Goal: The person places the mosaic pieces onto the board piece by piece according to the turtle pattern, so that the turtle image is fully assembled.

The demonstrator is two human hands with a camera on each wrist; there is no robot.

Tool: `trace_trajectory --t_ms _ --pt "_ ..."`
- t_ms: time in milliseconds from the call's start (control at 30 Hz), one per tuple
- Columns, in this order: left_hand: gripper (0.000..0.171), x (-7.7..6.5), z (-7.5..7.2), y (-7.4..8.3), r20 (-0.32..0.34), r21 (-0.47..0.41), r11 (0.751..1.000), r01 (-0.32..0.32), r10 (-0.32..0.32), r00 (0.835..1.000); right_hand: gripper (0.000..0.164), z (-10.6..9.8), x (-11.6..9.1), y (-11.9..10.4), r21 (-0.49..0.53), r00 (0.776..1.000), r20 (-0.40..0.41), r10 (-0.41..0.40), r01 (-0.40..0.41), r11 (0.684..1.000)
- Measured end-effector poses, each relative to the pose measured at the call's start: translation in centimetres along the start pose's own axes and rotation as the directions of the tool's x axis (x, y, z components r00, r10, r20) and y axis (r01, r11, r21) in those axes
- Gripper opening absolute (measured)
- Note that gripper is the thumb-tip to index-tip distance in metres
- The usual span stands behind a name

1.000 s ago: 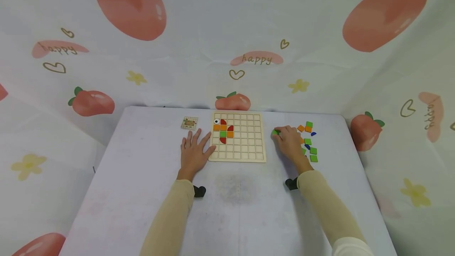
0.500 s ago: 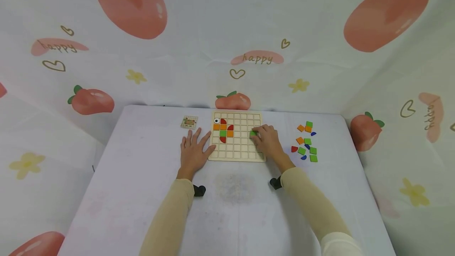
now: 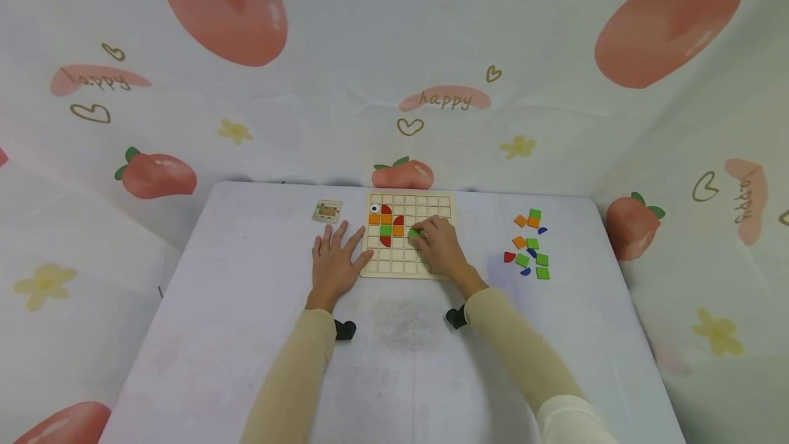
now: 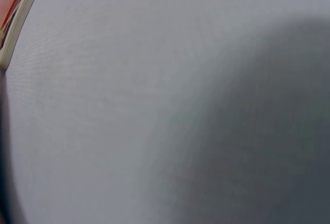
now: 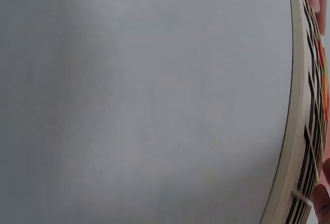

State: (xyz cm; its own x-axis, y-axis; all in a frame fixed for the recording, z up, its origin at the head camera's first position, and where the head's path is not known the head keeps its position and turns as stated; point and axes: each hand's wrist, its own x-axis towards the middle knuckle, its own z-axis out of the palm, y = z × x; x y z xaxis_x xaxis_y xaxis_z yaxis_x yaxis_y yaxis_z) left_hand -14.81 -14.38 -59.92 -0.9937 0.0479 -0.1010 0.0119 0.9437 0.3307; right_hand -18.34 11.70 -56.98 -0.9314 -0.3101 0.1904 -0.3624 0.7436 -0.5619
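Right hand (image 3: 440, 244) pinches a green tile (image 3: 414, 233) at the board (image 3: 394, 267).
The tile, on or just above the board (I cannot tell), is just right of the laid pieces (image 3: 398, 231); its holding fingers are nearly together. The left hand (image 3: 333, 267) lies with fingers spread by the board's left edge. The tile looks light, stiff and sturdy, perhaps slick; its edges should give the surest hold.

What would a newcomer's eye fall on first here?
Probably the big fruits printed on the white backdrop behind the table. Next, the red, orange and green tiles grouped on the left of the wooden grid board. Near the board's middle, the right hand pinches a green tile; the left hand rests by its left edge.
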Motion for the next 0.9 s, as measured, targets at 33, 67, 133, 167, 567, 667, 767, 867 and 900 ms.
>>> trace_trajectory --t_ms 33,67,133,167,567,667,767,867,900 --pt "0.071 0.0 0.0 0.0 -0.001 0.001 1.0 -0.001 0.001 1.0 0.029 0.3 0.1 -0.1 -0.001 1.0 0.006 0.001 -0.001 1.0" --pt "0.071 0.0 0.1 -0.1 -0.002 0.0 1.0 -0.002 0.002 1.0 0.029 0.5 0.1 -0.3 -0.002 1.0 0.014 0.005 -0.005 1.0" --pt "0.071 -0.1 0.1 -0.1 -0.005 -0.001 1.0 -0.003 0.003 1.0 0.03 1.0 0.2 -0.6 0.006 0.999 0.033 0.018 -0.018 1.0" --pt "0.071 -0.1 0.0 -0.1 -0.008 -0.003 1.0 -0.006 0.006 1.0 0.031 1.2 0.2 -0.8 0.018 0.999 0.041 0.025 -0.026 1.0" --pt "0.069 0.0 -0.1 0.0 -0.012 0.0 1.0 -0.016 0.016 1.0 0.029 3.0 0.1 -2.0 0.041 0.997 0.054 0.048 -0.05 0.998" --pt "0.069 0.1 0.0 0.0 -0.015 0.004 1.0 -0.02 0.02 1.0 0.029 3.2 0.0 -1.9 0.029 0.998 0.049 0.046 -0.047 0.998" --pt "0.069 0.0 0.0 0.0 -0.018 0.001 1.0 -0.015 0.015 1.0 0.028 3.2 0.0 -1.9 0.034 0.998 0.045 0.046 -0.047 0.998" --pt "0.069 0.0 -0.1 0.0 -0.017 -0.005 1.0 -0.01 0.01 1.0 0.029 3.3 0.1 -1.9 0.035 0.998 0.043 0.054 -0.056 0.998" --pt "0.069 0.0 -0.1 0.0 -0.016 -0.005 1.0 -0.008 0.008 1.0 0.029 3.3 0.1 -1.9 0.035 0.997 0.04 0.059 -0.06 0.998"
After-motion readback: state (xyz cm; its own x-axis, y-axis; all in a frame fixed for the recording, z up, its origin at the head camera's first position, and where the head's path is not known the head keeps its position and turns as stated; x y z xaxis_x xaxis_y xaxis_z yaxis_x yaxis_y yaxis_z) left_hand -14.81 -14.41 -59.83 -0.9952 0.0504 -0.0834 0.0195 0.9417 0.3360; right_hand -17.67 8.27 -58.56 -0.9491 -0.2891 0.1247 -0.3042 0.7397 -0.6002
